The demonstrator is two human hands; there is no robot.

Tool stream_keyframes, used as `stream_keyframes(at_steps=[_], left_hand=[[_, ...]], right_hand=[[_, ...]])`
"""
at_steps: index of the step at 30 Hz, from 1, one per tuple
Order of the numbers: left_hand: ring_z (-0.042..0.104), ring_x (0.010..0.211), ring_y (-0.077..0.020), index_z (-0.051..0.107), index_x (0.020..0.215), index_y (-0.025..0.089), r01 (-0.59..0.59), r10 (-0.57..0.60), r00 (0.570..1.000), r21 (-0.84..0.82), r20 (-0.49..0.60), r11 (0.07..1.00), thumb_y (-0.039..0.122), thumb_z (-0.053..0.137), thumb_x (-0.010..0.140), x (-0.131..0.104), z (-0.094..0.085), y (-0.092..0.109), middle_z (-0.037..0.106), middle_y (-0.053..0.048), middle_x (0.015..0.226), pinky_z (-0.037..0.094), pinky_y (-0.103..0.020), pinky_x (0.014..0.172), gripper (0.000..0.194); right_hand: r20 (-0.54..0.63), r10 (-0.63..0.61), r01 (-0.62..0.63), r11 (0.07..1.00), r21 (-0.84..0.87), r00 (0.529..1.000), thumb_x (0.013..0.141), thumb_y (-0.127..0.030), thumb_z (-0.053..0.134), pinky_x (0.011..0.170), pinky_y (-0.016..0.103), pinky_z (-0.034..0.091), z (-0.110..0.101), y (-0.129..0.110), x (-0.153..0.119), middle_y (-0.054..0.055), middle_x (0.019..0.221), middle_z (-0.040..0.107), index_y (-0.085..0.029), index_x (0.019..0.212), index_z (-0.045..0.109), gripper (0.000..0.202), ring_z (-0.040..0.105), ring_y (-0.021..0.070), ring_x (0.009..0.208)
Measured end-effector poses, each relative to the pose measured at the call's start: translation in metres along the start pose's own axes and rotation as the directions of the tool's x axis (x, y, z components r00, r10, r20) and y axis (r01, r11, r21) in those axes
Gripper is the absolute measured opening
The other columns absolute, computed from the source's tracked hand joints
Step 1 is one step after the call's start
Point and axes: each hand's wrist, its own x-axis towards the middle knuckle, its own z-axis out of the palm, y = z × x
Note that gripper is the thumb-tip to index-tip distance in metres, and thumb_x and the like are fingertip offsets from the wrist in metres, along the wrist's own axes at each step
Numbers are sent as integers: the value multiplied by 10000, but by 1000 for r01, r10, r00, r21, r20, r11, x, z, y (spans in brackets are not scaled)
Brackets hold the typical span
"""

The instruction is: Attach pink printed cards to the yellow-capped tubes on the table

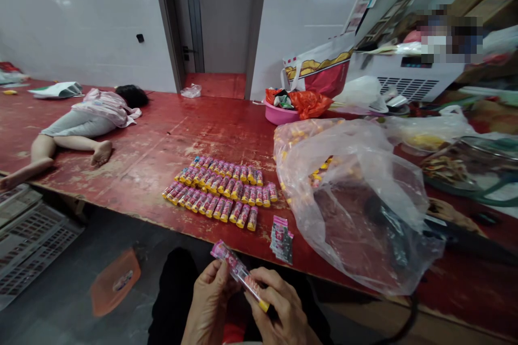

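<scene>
Above my lap, I hold a slim clear tube [243,276] with a yellow cap at its lower end and a pink printed plastic sleeve [224,250] around its upper part. Fingers of my left hand [210,291] pinch the sleeve side. My right hand [279,296] is closed round the capped lower end. Beyond them on the red table [145,172] lie rows of similar tubes [218,194], pink-wrapped with yellow ends. Flat pink and silver sleeves [282,240] lie overlapped near the table's front edge.
A large clear plastic bag [364,188] of yellow-capped pieces spreads at the right. Behind it stand a pink basin [279,113] and a shopping bag [319,67]. A person [87,116] lies on the tabletop at left. Below are crates [32,248] and an orange stool [115,283].
</scene>
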Motion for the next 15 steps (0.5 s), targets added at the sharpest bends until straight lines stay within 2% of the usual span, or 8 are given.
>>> stream_keyframes(at_steps=[5,7,10,12,15], left_hand=[[623,584,-88,749,783,133,-34,34,999,1,34,999,305,921,561,-6,6,1,709,-24,652,504,-158,597,329],[630,597,-95,755,789,145,-20,20,999,-4,46,1000,291,915,574,-6,6,4,714,-28,659,506,-163,603,305],[628,598,-109,759,787,144,-22,22,999,4,42,1000,318,915,568,-5,4,9,725,-41,688,520,-194,609,321],[611,578,-101,757,771,137,-29,29,999,0,43,1000,334,915,565,-6,2,11,717,-38,670,520,-200,617,325],[603,566,-100,758,762,142,-22,23,997,-14,67,1000,336,910,574,-12,2,12,695,-29,626,520,-214,648,309]], right_hand=[[23,-34,35,998,-44,999,933,-114,552,877,253,534,4,2,-6,105,1005,683,-118,1092,560,160,680,169,963],[99,15,-16,1000,9,995,943,-175,553,878,258,541,2,1,-4,113,1043,672,-130,1118,558,181,674,186,990],[255,121,-162,976,146,959,971,-283,509,862,275,559,-6,-3,4,123,1093,648,-148,1142,554,223,663,208,1014],[291,157,-225,949,220,944,984,-249,461,833,270,568,-9,-5,10,119,1096,642,-158,1152,547,209,663,201,1003],[241,153,-211,949,235,958,964,-161,437,816,263,565,-7,-5,11,116,1100,638,-158,1162,550,228,667,186,971]])
